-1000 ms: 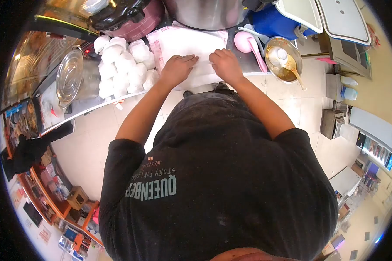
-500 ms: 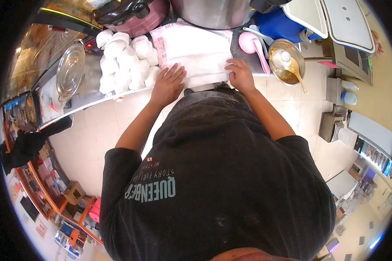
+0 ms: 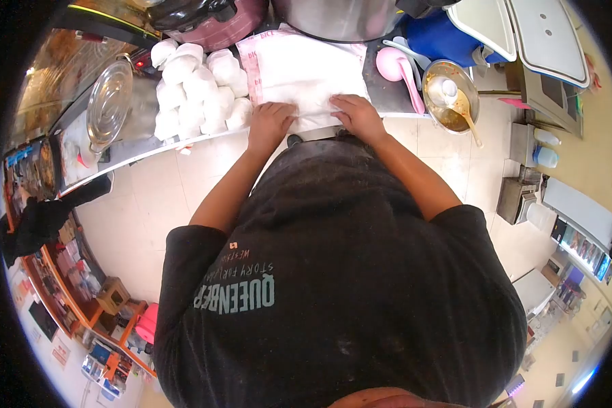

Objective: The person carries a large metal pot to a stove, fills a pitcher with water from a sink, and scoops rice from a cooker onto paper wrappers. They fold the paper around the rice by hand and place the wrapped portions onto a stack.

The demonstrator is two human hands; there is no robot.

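Note:
A white sheet [image 3: 313, 64] with pink printed lettering along its left side lies flat at the counter's front edge. My left hand [image 3: 272, 124] has its fingers curled over the near left part of the sheet, thumb tucked below. Closer to the middle, my right hand [image 3: 358, 117] pinches the same near edge between fingers and thumb. Between the two hands the edge is wrinkled and gathered. Left of the sheet, right beside my left hand, several rounded white wrapped bundles [image 3: 200, 85] are piled up.
A pink ladle [image 3: 392, 64] lies right of the sheet, beside a metal bowl [image 3: 474, 102] holding a wooden spoon [image 3: 464, 117] and sauce. Large pots [image 3: 333, 19] stand behind. A glass lid [image 3: 109, 102] is at left, a blue cooler [image 3: 435, 37] at back right.
My hands have come closer together along the sheet's near edge, the right one sliding left and the left one slightly right. The edge between them is now more bunched.

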